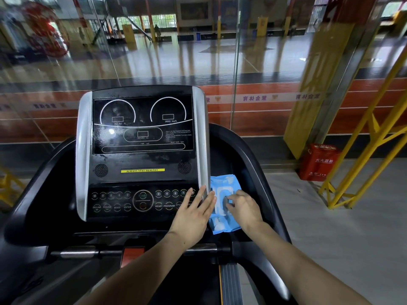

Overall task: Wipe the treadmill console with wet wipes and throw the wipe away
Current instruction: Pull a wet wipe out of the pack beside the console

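The treadmill console (pixel 141 155) fills the middle of the view: a black display, a yellow strip and a button panel between two silver side bars. To its right, in the side tray, lies a blue pack of wet wipes (pixel 222 186). My left hand (pixel 193 214) lies flat with fingers spread, over the console's lower right corner and the pack's left edge. My right hand (pixel 242 208) rests on the pack, fingertips pinched at the flap on its top. No loose wipe is visible.
A glass wall stands right behind the treadmill. A red box (pixel 319 162) sits on the floor at the right, beside a yellow metal frame (pixel 361 164). A silver handlebar (pixel 79 253) and a red safety tab (pixel 132 256) cross below the console.
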`<state>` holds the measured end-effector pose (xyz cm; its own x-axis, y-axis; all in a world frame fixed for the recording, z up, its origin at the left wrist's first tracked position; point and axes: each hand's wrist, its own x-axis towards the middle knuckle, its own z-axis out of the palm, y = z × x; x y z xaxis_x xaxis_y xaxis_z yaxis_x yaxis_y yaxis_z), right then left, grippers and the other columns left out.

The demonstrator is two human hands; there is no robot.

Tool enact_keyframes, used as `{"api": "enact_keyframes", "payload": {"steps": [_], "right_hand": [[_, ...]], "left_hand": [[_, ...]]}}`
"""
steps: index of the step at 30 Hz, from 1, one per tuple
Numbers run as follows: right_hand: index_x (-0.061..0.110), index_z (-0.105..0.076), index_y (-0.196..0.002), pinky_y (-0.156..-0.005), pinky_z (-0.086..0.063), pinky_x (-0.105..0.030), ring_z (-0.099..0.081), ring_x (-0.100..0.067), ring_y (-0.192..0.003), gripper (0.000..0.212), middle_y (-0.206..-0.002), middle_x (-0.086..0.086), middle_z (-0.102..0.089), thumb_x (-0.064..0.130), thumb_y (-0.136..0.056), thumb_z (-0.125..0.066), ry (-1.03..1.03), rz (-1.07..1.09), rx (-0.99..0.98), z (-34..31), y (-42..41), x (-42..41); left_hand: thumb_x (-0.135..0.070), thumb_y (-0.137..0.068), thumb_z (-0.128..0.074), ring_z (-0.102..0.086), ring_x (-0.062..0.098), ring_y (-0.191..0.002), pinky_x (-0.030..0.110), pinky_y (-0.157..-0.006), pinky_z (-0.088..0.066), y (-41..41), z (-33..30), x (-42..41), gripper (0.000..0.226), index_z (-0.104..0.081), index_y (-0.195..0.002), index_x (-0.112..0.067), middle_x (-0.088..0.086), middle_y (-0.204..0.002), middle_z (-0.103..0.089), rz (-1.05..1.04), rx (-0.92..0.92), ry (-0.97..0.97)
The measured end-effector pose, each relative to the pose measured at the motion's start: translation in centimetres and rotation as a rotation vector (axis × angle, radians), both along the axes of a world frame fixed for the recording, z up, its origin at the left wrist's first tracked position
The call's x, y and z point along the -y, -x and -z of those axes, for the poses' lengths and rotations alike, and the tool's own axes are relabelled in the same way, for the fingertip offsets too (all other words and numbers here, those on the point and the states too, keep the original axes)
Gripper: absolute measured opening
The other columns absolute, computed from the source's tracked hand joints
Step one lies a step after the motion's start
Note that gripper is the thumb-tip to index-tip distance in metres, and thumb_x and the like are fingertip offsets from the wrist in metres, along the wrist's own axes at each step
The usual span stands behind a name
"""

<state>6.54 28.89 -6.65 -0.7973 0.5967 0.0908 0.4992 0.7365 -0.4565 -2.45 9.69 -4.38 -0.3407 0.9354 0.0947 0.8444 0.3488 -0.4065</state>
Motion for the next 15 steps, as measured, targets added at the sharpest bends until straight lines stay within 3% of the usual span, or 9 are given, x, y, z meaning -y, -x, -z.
{"api": "enact_keyframes", "payload": {"steps": [2,5,15], "right_hand": [[0.025,-0.075,-0.084,-0.072,-0.042,-0.025,-0.056,-0.010,-0.086,0.027,-0.091,0.012,-0.052,0.025,-0.102,-0.055,-0.082,-0.018,0.036,-0.4,0.1,0.1],[0.024,-0.075,-0.087,-0.077,-0.051,-0.029,-0.061,-0.014,-0.098,0.028,-0.093,0.009,-0.062,0.028,-0.103,-0.051,-0.155,-0.022,0.061,-0.8,0.6,0.1],[0.016,-0.071,-0.095,-0.074,-0.056,-0.033,-0.067,-0.021,-0.097,0.019,-0.099,0.000,-0.073,0.014,-0.096,-0.052,-0.251,-0.048,0.240,-1.3,1.8,0.3]], "left_hand": [[-0.037,-0.106,-0.032,0.026,0.041,-0.154,0.063,-0.120,0.020,0.0,0.0,0.0,0.077,0.013,-0.162,-0.009,0.011,-0.173,0.014,-0.003,0.002,-0.002],[-0.036,-0.106,-0.033,0.026,0.040,-0.154,0.063,-0.121,0.019,-0.1,0.0,0.1,0.078,0.013,-0.162,-0.008,0.012,-0.173,0.014,-0.006,0.007,-0.005],[-0.033,-0.106,-0.032,0.029,0.039,-0.153,0.062,-0.117,0.026,-0.3,-0.3,0.1,0.078,0.018,-0.161,-0.008,0.011,-0.172,0.018,-0.009,0.020,-0.002]]}}
